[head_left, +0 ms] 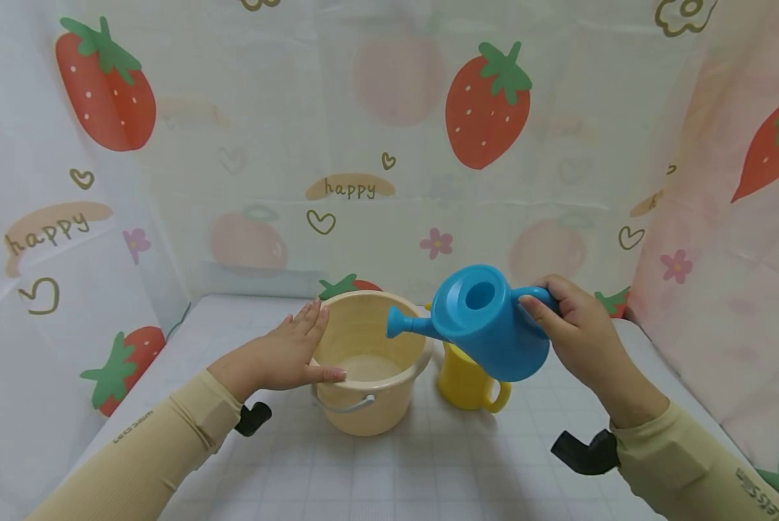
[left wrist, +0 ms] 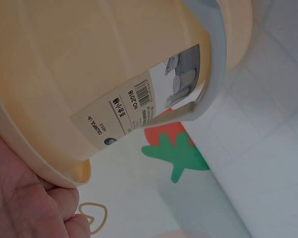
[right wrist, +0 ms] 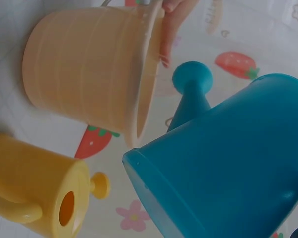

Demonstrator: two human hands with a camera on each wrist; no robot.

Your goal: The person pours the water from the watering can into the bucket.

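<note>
In the head view my right hand [head_left: 575, 325] grips the handle of a blue toy watering can [head_left: 487, 318]. The can is tilted to the left, its spout over the right side of a cream plastic bucket [head_left: 370, 405]. My left hand [head_left: 285, 351] lies with straight fingers on the bucket's left rim. The bucket stands upright on the table; the part of its inside that shows has nothing in it. In the right wrist view the blue can [right wrist: 228, 158] fills the foreground, with the bucket [right wrist: 84, 69] behind. The left wrist view shows a label [left wrist: 134, 104] on the bucket's side.
A yellow watering can [head_left: 464, 380] stands on the table right of the bucket, partly hidden by the blue can. The white table [head_left: 285, 463] carries a faint grid. Strawberry-printed cloth [head_left: 396, 108] hangs at the back and both sides.
</note>
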